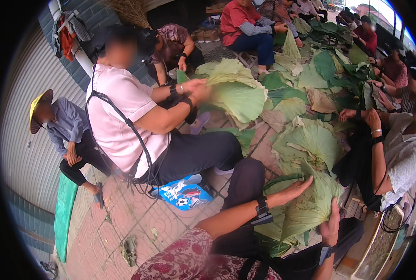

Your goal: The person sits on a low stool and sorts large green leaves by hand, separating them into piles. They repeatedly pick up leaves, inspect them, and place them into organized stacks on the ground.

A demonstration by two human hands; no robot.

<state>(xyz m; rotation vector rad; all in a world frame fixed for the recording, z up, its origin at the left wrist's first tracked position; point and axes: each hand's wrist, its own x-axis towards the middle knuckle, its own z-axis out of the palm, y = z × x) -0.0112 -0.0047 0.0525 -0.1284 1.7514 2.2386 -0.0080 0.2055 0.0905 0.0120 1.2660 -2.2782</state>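
Observation:
A large folded lotus leaf [306,210], pale green with brownish patches, stands tilted over my lap between my two hands. Along its upper left edge lies my left hand [295,190], with straight fingers touching the leaf. My right hand [330,225] grips the leaf's lower right edge, thumb up along its face; part of those fingers is hidden. Just beyond lies a pile of flattened lotus leaves [310,142]. More leaf layers show beneath the one I hold. Dark bands with small devices wrap both my wrists.
To my left a co-worker in a pink shirt [119,109] handles another lotus leaf [238,95]. A person in a pale patterned top [401,149] sits close on my right. Leaves [327,65] cover the far ground. A blue printed bag [184,192] and a wooden box [378,242] flank me.

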